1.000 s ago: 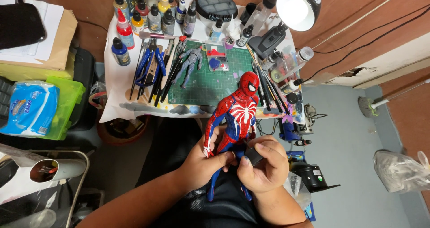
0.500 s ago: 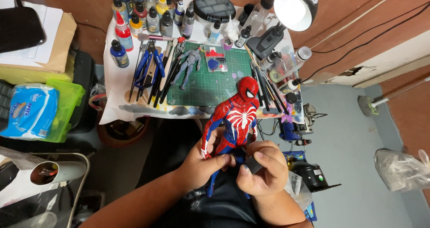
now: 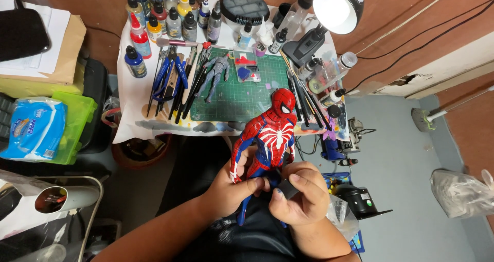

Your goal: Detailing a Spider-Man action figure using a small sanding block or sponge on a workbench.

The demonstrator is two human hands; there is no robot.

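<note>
The red and blue action figure (image 3: 267, 143) is held just below the near edge of the green cutting mat (image 3: 242, 89), and since a moment ago it is seen a little lower and more upright, while the hands are kept almost in the same place; so the work at its waist seems to be continued, not finished. The left hand (image 3: 231, 190) is closed around the hip and thigh of the figure. The right hand (image 3: 301, 200) is pressed against the waist, and a small dark grey block (image 3: 287, 189), maybe a sanding sponge, is pinched between thumb and fingers; it is partly covered, so this cannot be told for sure. The figure looks like hard glossy plastic with a white spider mark on the chest. On the mat a grey unpainted figure (image 3: 216, 74) is laid flat. Beyond the mat, round paint bottles (image 3: 170, 17) are lined up, and to its right a lit desk lamp (image 3: 334, 7) is placed.
</note>
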